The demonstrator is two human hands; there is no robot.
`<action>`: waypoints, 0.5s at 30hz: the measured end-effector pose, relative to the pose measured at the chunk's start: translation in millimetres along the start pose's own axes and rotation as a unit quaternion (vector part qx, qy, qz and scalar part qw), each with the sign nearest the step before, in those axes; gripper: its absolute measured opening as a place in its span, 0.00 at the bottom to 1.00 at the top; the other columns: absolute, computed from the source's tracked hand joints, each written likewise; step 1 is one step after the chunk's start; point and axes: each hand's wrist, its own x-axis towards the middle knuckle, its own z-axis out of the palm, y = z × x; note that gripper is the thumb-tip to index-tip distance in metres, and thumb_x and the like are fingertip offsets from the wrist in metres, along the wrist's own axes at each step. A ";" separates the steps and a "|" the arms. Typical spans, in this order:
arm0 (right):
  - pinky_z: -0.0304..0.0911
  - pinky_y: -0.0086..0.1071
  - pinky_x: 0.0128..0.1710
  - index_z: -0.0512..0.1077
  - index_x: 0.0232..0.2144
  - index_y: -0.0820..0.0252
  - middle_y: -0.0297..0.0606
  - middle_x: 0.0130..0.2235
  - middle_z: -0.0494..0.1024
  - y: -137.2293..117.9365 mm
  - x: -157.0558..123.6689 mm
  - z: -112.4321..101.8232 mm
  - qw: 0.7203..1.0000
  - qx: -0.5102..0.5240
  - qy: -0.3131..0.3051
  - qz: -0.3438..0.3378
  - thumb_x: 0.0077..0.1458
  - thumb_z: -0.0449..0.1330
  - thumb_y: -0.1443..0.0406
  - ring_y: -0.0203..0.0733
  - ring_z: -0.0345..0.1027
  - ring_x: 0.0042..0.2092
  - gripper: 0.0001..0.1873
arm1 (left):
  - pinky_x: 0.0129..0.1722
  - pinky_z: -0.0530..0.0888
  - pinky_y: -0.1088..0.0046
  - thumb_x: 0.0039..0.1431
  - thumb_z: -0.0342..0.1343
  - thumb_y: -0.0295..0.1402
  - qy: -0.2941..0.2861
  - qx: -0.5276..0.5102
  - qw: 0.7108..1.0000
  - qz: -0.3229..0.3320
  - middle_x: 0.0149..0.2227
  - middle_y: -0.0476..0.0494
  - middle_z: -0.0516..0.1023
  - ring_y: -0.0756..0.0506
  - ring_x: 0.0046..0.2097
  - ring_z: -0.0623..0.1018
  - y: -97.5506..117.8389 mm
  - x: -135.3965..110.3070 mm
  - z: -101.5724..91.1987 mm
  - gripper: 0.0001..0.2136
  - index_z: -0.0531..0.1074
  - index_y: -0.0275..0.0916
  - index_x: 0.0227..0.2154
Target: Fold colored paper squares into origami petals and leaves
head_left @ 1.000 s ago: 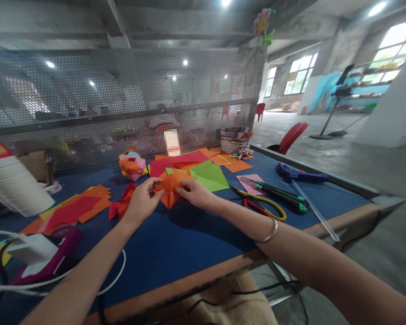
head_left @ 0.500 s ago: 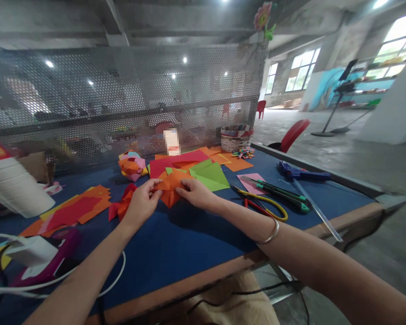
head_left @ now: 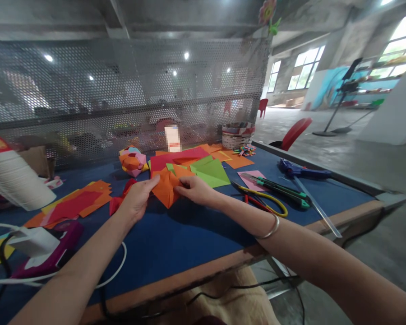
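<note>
Left hand [head_left: 137,198]: fingers narrow, pinching the left edge of the orange paper [head_left: 165,189], thumb on top.
Right hand [head_left: 196,189]: fingertips closed on the paper's right side.
Orange paper: folded, held between both hands over the middle of the counter [head_left: 189,234]; its lower tip is at the blue top.
Green sheets [head_left: 211,171]: just behind the right hand, toward the far edge.
Scissors [head_left: 267,201]: yellow handles, right of the right hand, beside a green knife [head_left: 280,189].
Glue gun [head_left: 301,171]: blue, by the right edge.
Ruler [head_left: 316,207]: clear, running toward the near right corner.
Cups [head_left: 16,180]: white stack, tipped over at the left edge.
Paper ball [head_left: 131,161]: near the far edge.
Red sheets [head_left: 74,205]: left of the left hand.
</note>
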 end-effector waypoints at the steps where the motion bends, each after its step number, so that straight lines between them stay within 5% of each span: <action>1: 0.74 0.41 0.44 0.73 0.50 0.62 0.40 0.48 0.77 -0.1 -0.2 0.0 1.000 0.000 0.000 0.000 0.67 0.62 0.57 0.42 0.75 0.44 0.16 | 0.48 0.78 0.60 0.66 0.57 0.44 -0.002 -0.001 1.000 -0.009 0.51 0.41 0.76 0.45 0.49 0.78 0.1 0.0 -0.9 0.19 0.70 0.37 0.52; 15: 0.75 0.39 0.41 0.73 0.49 0.62 0.39 0.47 0.78 -1.4 0.0 -0.3 1.000 0.004 -0.009 0.019 0.67 0.61 0.57 0.42 0.76 0.42 0.15 | 0.48 0.78 0.60 0.66 0.57 0.43 0.035 0.006 0.999 -0.007 0.52 0.41 0.75 0.45 0.49 0.78 6.2 0.7 -6.9 0.18 0.70 0.37 0.52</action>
